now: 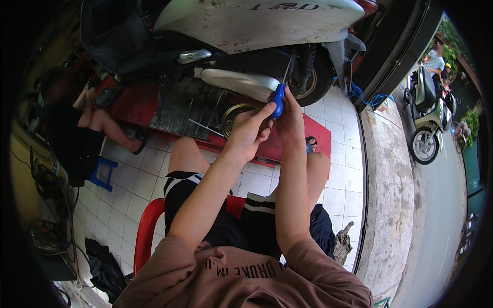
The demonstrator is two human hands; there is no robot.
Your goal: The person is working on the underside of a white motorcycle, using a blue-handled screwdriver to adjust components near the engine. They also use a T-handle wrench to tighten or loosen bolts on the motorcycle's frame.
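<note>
Beside the scuffed silver-white scooter (pixel 246 31), the curled left hand (pixel 248 131) and right hand (pixel 291 119) grip the blue bulbous-handled screwdriver (pixel 278 100), both stretched forward, close together.

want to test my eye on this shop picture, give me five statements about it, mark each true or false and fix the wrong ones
1. The left hand and the right hand both touch the blue-handled tool. True.
2. The small stool at the left is yellow. False: the small stool is blue.
3. Part of a red chair shows on the person's left side. True.
4. The scooter on the street lies on its side. False: the scooter on the street stands upright.
5. The tiled floor is pale. True.
</note>
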